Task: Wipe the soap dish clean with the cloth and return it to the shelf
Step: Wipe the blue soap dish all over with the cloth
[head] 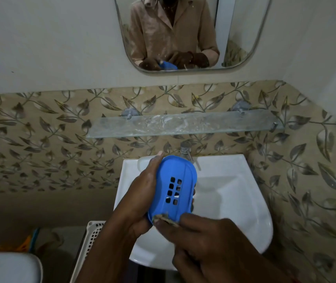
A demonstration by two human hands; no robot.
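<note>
Blue slotted soap dish (174, 185) tilted above sink; cloth (164, 218) at lower edge.

Left hand (142, 193) grips blue soap dish (173, 186); right hand (210, 237) presses, seemingly, cloth (164, 218).

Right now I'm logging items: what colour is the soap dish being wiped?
Bright blue; the soap dish shows best in the head view.

Bare forearms; mirrored beige collared shirt (163, 31)
</note>
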